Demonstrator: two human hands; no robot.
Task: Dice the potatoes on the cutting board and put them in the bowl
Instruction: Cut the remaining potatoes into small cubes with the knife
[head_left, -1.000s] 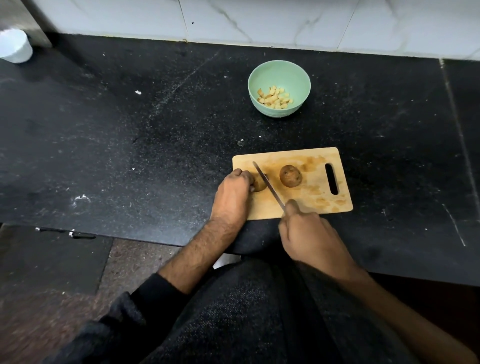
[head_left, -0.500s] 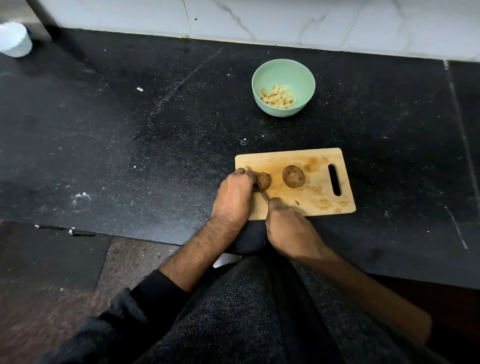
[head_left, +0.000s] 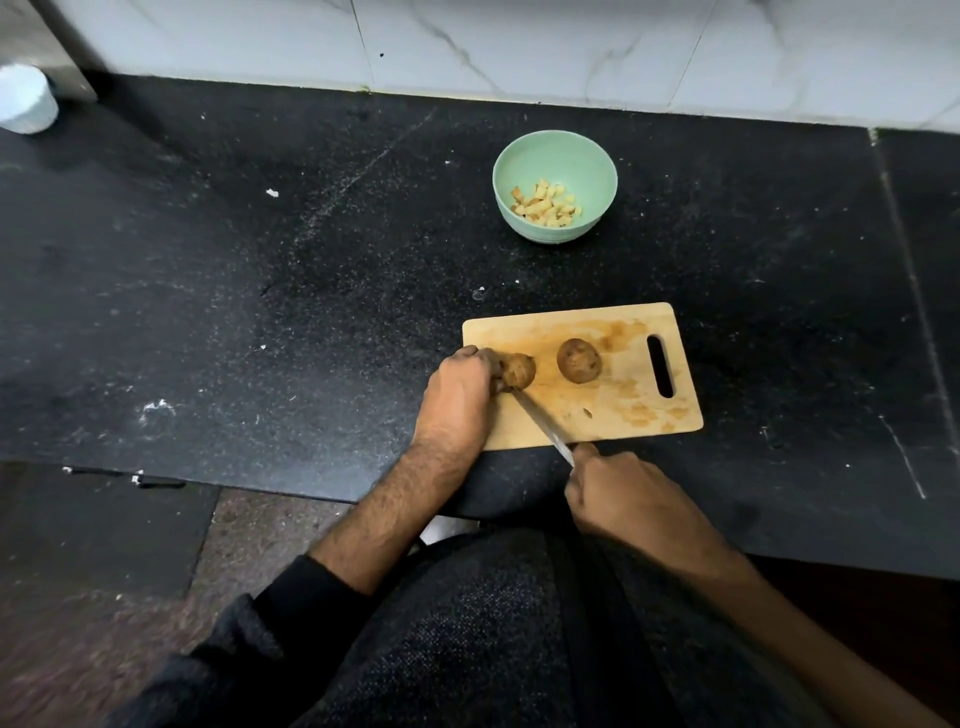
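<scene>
From the head view, the left hand (head_left: 457, 400) curls over a small brown round potato (head_left: 519, 370) at the left end of the pale wooden cutting board (head_left: 623, 415), its fingers gripping it. The right hand (head_left: 623, 499), off the board's near edge, is closed round the handle of a slim steel knife (head_left: 543, 423), whose tip reaches the held potato. The round potato could roll under the blade, sending the edge toward the holding fingers. A second brown potato (head_left: 579, 360) lies free toward the board's middle. Beyond the board, a mint-green bowl (head_left: 555, 156) holds pale diced potato pieces (head_left: 545, 205).

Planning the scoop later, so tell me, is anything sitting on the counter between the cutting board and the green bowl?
Nothing visible does. Bare black counter lies between the cutting board and the green bowl, apart from a few small white specks.
</scene>
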